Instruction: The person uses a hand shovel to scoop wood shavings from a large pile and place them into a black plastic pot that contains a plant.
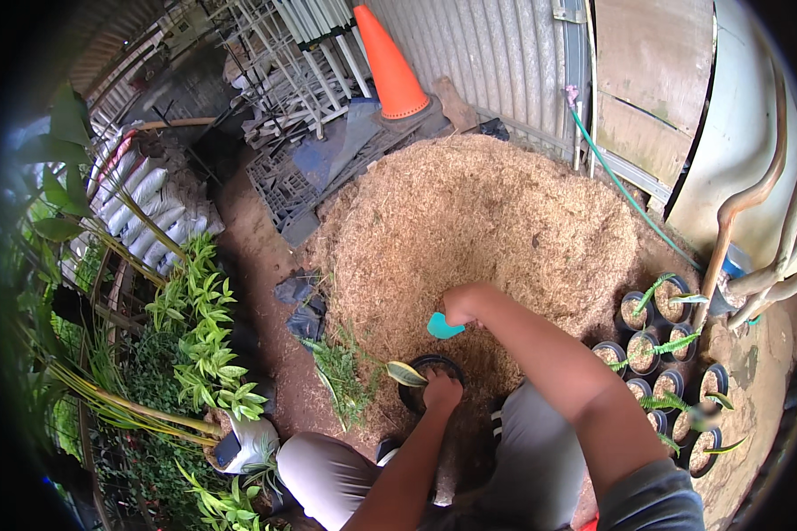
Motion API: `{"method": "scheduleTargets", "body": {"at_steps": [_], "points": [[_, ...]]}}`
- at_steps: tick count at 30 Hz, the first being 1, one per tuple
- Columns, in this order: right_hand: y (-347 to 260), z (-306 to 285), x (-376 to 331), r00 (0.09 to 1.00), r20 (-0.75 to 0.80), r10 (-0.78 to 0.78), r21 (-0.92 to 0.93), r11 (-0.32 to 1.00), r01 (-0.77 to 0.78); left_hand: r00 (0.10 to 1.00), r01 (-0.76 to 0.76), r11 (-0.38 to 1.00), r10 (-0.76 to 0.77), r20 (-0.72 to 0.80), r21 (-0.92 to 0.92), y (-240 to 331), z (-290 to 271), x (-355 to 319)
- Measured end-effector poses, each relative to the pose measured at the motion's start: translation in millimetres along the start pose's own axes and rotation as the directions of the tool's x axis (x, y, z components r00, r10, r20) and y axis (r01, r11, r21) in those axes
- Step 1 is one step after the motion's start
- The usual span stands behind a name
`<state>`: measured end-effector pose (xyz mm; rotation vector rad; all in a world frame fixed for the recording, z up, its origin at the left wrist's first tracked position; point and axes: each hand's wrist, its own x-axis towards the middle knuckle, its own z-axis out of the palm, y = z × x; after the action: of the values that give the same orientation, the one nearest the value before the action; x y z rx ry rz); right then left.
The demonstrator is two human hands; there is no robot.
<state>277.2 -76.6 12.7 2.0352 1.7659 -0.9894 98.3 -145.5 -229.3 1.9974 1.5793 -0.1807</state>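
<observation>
My right hand (466, 304) is closed around a small teal scoop (445, 327), its blade hanging over the near slope of a large heap of light-brown wood shavings or husks (505, 208). Below it, my left hand (441, 391) reaches over a round black pot (411, 400). The fingers there are closed at the base of a yellow-edged green snake plant leaf (405, 373), which leans left across the pot's rim. What fills this pot is mostly hidden by the hand and leaf.
Several black pots with small plants (644, 350) stand at the right, near a green hose (624, 188). An orange cone (391, 66) and grey plastic grates (283, 190) lie behind the heap. Feathery green weeds (341, 376) and leafy plants (195, 310) are at the left.
</observation>
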Motion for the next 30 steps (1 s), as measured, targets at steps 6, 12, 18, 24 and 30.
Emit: {"method": "scheduleTargets", "body": {"at_steps": [6, 12, 18, 24, 30], "points": [[16.3, -0.3, 13.7, 1.000, 0.023, 0.013, 0.054, 0.998, -0.014, 0.993, 0.049, 0.999, -0.049, 0.105, 0.009, -4.0, 12.2, 28.9], [17.2, -9.8, 6.5, 1.000, 0.015, -0.021, 0.036, 0.999, 0.020, 0.996, -0.014, 0.994, 0.003, 0.093, 0.112, -3.5, -0.3, 21.2], [27.2, -5.2, 17.5, 0.996, 0.001, -0.087, 0.075, 0.993, 0.086, 0.978, -0.165, 0.983, 0.174, -0.114, 0.085, 2.7, -23.3, -19.6], [46.0, 1.9, 24.9, 0.997, -0.005, 0.077, 0.204, 0.976, -0.074, 0.866, -0.266, 0.961, 0.271, -0.420, 0.073, 41.0, -167.5, -24.5], [48.5, 1.5, 19.3, 0.993, 0.036, 0.110, 0.280, 0.953, -0.116, 0.886, 0.097, 0.995, -0.098, -0.452, -0.026, -16.0, -322.4, -31.2]]}}
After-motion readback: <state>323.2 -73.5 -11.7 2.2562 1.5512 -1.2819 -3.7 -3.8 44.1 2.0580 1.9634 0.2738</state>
